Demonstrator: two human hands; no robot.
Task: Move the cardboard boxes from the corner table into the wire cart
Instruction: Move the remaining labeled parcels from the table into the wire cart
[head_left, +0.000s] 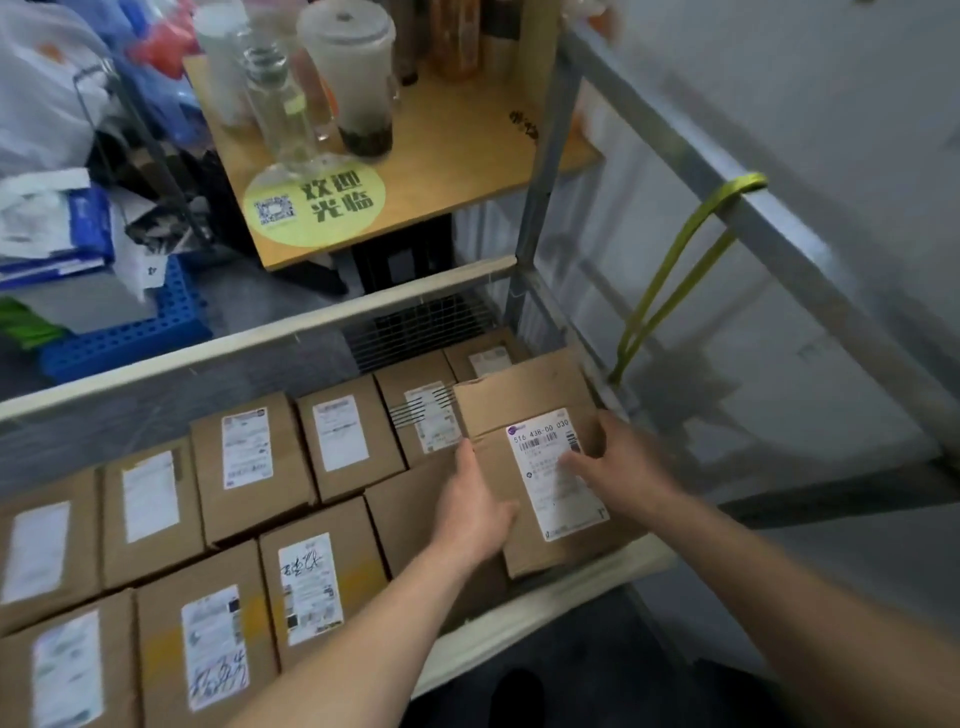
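**Item:** cardboard box (493, 405), brown, flaps closed. It lies at the right end of the wire cart (249, 340), by the near right corner, on top of the boxes beneath and skewed against their rows. Its near end overlaps the cart's near rail.

**Marking:** white shipping label (558, 501) on the top face reads "516 43B-00 030" above a barcode. The smaller print is blurred.

**Left hand** (475, 501): laid flat along the box's left edge, fingers straight and together, nothing curled round it.

**Right hand** (621, 457): spread over the right side of the top face, fingers straight, fingertips on the label.

**Stock in cart:** other boxes (249, 467), the same brown, stand in rows from the cart's left edge across to the right end. Each has a white label facing up, with print too small to read. Two labels in the near row carry black handwritten scrawl, and yellow tape bands cross those two boxes.

**Beyond the cart's far rail:**
- The table (457, 156) is wooden.
- A round yellow-green sticker (332, 200) by the table's near edge reads "欢迎光临" beside a QR code.
- A lidded plastic cup (353, 78) holds a pale drink with dark pearls at the bottom.
- A clear glass bottle (275, 98) stands just left of the cup.
- A blue crate (119, 335) sits left of the table, with papers on it.
- A yellow-green strap (670, 275) is looped over the metal rail at the right.
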